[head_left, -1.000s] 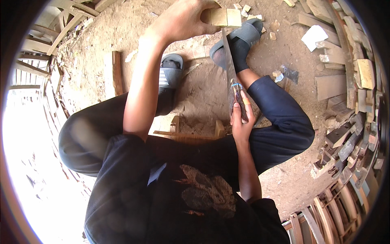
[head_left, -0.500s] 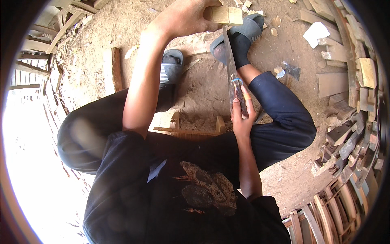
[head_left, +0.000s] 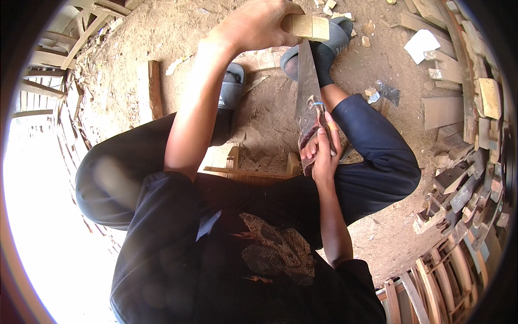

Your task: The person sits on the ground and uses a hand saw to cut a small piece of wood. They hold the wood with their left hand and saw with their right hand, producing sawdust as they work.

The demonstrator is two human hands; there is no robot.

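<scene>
My left hand [head_left: 259, 24], at the top of the view, grips a small squared wood block [head_left: 313, 28] with a line across its face. In my right hand [head_left: 324, 146] is the handle of a handsaw [head_left: 309, 73], with a blue band near where handle and blade meet. The blade points away from me, its far end at the near side of the block. From here I cannot tell whether the teeth touch the wood. The blade's broad side faces up.
My sandalled feet [head_left: 232, 86] rest on the dirt floor. A low wooden piece [head_left: 248, 174] lies between my thighs. To the left is a wooden plank [head_left: 155, 89]. Wood offcuts [head_left: 464, 183] pile along the right, near a white scrap [head_left: 420, 46].
The saw has rolled so more of its blade's flat side shows. My left hand and the block have shifted slightly right and nearer to me.
</scene>
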